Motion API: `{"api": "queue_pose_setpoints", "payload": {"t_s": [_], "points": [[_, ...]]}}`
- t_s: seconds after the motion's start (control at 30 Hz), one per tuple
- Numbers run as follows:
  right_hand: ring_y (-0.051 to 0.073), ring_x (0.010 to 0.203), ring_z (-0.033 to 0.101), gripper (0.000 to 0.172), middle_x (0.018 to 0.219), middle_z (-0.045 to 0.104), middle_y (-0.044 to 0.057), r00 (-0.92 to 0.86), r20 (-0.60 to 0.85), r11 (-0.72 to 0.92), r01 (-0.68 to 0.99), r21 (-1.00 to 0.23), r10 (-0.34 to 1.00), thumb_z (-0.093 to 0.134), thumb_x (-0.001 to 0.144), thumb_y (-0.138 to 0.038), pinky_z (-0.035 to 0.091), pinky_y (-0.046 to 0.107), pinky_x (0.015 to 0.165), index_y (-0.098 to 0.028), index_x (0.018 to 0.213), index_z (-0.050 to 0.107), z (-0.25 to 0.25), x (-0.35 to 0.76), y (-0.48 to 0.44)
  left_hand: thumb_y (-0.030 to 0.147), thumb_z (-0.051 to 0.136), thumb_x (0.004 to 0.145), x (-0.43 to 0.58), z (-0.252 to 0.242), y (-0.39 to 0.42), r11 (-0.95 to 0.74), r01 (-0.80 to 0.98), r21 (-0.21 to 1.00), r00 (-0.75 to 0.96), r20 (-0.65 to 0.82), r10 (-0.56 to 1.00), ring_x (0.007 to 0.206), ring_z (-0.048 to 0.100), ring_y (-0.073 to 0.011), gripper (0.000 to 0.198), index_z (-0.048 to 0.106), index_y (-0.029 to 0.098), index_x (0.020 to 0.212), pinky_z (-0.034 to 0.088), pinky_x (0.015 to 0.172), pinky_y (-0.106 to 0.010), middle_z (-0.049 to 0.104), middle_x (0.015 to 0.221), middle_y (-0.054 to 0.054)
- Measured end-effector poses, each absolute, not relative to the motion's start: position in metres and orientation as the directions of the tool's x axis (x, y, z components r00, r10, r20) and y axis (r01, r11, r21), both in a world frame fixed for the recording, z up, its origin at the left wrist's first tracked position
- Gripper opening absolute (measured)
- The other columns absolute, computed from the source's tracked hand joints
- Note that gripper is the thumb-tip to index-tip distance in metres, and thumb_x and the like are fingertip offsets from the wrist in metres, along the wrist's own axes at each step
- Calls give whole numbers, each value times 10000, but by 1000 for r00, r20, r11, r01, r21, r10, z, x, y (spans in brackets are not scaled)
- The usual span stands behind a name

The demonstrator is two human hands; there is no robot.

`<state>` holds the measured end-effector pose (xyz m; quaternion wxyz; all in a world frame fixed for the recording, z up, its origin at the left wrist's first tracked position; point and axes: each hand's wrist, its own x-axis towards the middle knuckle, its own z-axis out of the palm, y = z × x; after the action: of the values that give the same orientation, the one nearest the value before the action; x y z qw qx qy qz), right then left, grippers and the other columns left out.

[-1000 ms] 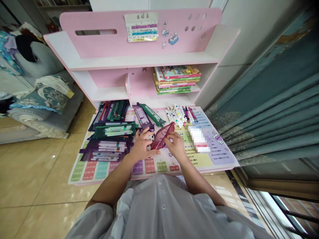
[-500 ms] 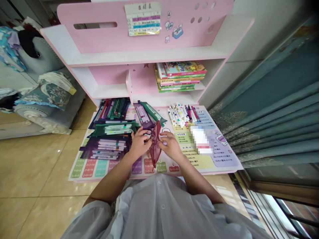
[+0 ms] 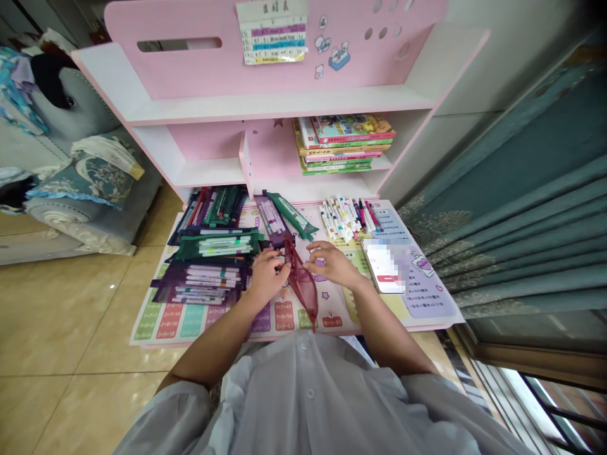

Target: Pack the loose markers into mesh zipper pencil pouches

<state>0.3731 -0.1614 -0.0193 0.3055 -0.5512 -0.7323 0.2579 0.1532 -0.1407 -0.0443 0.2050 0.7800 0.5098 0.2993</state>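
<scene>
A dark red see-through pencil pouch stands on edge between my two hands, tilted, with its lower end toward the desk's front edge. My left hand pinches its left side between thumb and fingers. On the other side, my right hand has its thumb and fingertips at the pouch's upper right edge; the exact grip is partly hidden. The pouch's sides are parted, and I see no pens in it. Just left of my left hand lie a green pouch and a purple pouch, both filled with white markers.
Behind my hands lie another purple pouch and green pouch. Loose markers are piled at the back right, near a phone. More pouches stand at the back left. Books are stacked on the shelf.
The pouch has turned, its lower end swinging right and its sides spreading apart. My right hand has moved slightly to the right; my left hand has stayed nearly in place.
</scene>
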Motion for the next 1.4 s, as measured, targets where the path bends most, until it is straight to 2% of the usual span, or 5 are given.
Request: {"api": "queue_pose_setpoints", "payload": {"t_s": [0.1, 0.23, 0.67, 1.07, 1.4], "points": [[290, 1138, 609, 245, 1177, 684, 121, 101, 217, 73, 739, -670, 971, 667, 862, -396, 481, 488, 980, -195, 734, 725, -21, 380, -134, 284, 651, 815, 155, -49, -141, -409, 655, 635, 283, 296, 912, 1147, 643, -267, 271, 637, 215, 553, 511, 1043, -451, 742, 1028, -61], [404, 1390, 368, 163, 1347, 588, 170, 394, 285, -261, 874, -409, 874, 659, 845, -273, 346, 599, 1078, -149, 830, 762, -32, 394, -95, 297, 653, 830, 157, -51, -142, -429, 624, 653, 276, 329, 903, 1106, 660, -250, 326, 605, 208, 520, 532, 1009, -423, 744, 998, -68], [442, 1485, 163, 346, 1514, 427, 211, 435, 121, -404, 888, -218, 892, 580, 873, -330, 219, 683, 1135, -87, 1054, 747, -53, 397, -77, 338, 637, 860, 154, -53, -141, -422, 589, 689, 269, 324, 907, 1073, 666, -225, 345, 609, 213, 540, 543, 976, -391, 743, 990, -54], [438, 1480, 244, 157, 1454, 533, 162, 396, 357, -200, 856, -476, 846, 632, 741, -241, 278, 689, 1109, -155, 624, 692, -29, 380, -109, 330, 607, 888, 154, -54, -139, -438, 559, 704, 282, 336, 899, 1085, 666, -230, 332, 646, 219, 578, 535, 1016, -421, 751, 996, -55], [389, 1486, 284, 171, 1421, 574, 109, 46, 383, 196, 800, -568, 923, 645, 725, -204, 319, 604, 1129, -200, 555, 633, -8, 314, -211, 293, 594, 897, 152, -49, -141, -432, 531, 729, 293, 321, 901, 1128, 657, -234, 336, 643, 215, 574, 499, 1077, -455, 758, 1019, -56]]}}
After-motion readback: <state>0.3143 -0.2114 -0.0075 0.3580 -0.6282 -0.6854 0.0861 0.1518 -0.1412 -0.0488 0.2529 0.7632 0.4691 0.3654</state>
